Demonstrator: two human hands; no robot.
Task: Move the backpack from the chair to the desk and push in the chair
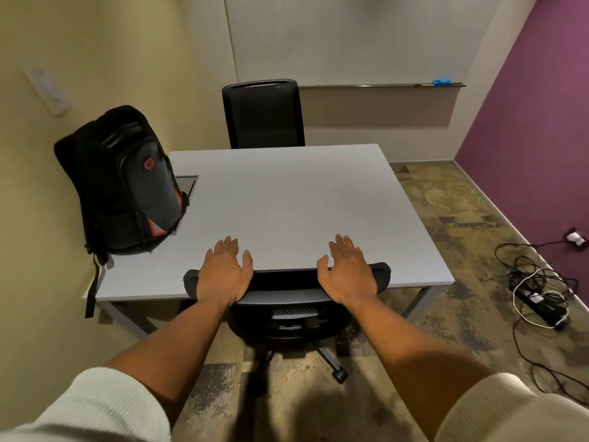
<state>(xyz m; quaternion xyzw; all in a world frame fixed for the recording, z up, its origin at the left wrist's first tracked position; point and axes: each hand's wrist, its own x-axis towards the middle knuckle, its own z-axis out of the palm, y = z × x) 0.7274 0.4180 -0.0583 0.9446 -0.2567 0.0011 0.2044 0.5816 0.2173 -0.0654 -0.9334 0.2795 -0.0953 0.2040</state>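
Observation:
A black backpack (pixel 126 183) with red trim stands upright on the left side of the grey desk (pixel 287 202), leaning against the yellow wall. A black office chair (pixel 287 301) sits tucked under the desk's near edge, its backrest top touching the edge. My left hand (pixel 224 271) lies flat on the left part of the backrest top, fingers spread over the desk edge. My right hand (pixel 345 271) lies the same way on the right part. Neither hand grips anything.
A second black chair (pixel 263 114) stands at the desk's far side. Tangled cables and a power strip (pixel 538 298) lie on the carpet at the right, by the purple wall. A whiteboard ledge (pixel 382 86) runs along the back wall.

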